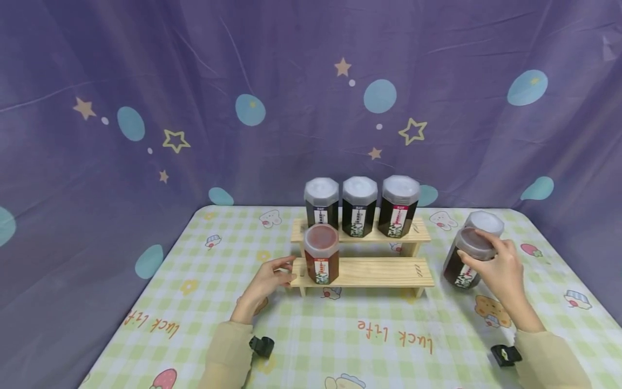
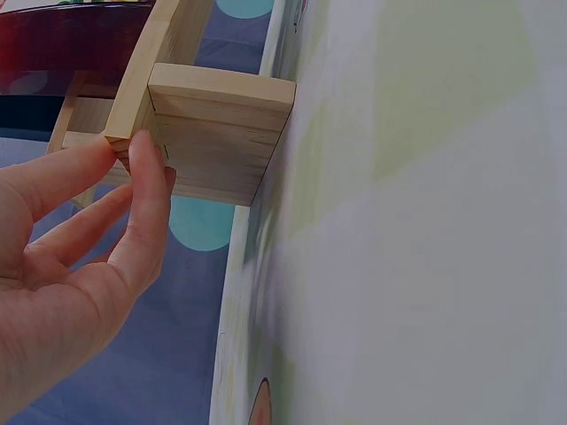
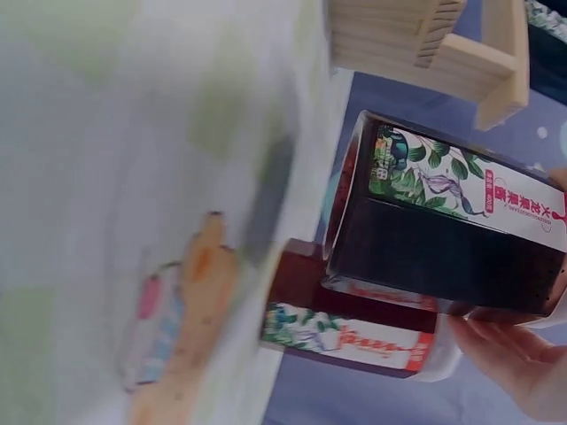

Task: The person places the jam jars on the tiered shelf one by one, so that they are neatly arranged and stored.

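My right hand (image 1: pixel 502 270) grips a dark octagonal jar (image 1: pixel 461 267) by its frosted lid, at the right of the two-tier wooden rack. In the right wrist view this dark jar (image 3: pixel 452 230) is tilted, its base off the tablecloth. Just behind it stands another jar (image 3: pixel 354 328), reddish with a white lid. With thumb and fingers my left hand (image 1: pixel 269 278) pinches the left end of the rack's lower shelf (image 1: pixel 379 272); the left wrist view shows the fingertips on the board's corner (image 2: pixel 133 115). A red-brown jar (image 1: pixel 322 256) sits at that shelf's left end.
Three dark jars with white lids stand in a row on the upper shelf (image 1: pixel 423 231): a left jar (image 1: pixel 322 202), a middle jar (image 1: pixel 359 208) and a right jar (image 1: pixel 399 208). A checked tablecloth (image 1: pixel 316 335) covers the table. Behind hangs a purple curtain (image 1: pixel 301 146).
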The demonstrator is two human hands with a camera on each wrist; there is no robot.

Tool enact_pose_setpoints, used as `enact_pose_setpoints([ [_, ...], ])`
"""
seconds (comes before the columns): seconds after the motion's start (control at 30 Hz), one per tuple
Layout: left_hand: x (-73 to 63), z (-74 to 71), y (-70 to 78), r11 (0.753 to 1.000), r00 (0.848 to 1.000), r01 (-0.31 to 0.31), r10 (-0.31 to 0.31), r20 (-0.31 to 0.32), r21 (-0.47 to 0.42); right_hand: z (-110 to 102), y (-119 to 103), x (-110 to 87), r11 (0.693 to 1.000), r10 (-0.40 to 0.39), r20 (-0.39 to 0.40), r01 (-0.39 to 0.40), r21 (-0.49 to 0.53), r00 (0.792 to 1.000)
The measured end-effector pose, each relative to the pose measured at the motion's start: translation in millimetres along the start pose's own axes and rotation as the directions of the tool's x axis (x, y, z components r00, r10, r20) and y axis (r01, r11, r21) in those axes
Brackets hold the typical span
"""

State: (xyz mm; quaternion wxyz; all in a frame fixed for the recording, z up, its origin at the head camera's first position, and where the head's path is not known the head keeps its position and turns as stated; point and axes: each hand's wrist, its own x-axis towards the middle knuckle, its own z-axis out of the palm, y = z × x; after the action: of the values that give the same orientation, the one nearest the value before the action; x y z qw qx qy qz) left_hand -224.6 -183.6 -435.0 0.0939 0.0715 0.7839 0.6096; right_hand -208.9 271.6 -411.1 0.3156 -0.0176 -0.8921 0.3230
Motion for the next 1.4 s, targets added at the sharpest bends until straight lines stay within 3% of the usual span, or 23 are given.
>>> enact_pose_setpoints([
  [0.7,-2.0,0.0,0.8,1.0,1.0,0.016,-0.016,-0.022,0.01,-28.1,-53.3,-4.8,0.999,-0.011,-0.036,0.013,0.046,0.999],
  [1.4,-2.2,0.4,1.6,1.0,1.0,0.011,-0.011,-0.014,0.008,-1.5,-90.7,-5.0,0.984,-0.135,-0.015,0.136,0.113,0.991],
])
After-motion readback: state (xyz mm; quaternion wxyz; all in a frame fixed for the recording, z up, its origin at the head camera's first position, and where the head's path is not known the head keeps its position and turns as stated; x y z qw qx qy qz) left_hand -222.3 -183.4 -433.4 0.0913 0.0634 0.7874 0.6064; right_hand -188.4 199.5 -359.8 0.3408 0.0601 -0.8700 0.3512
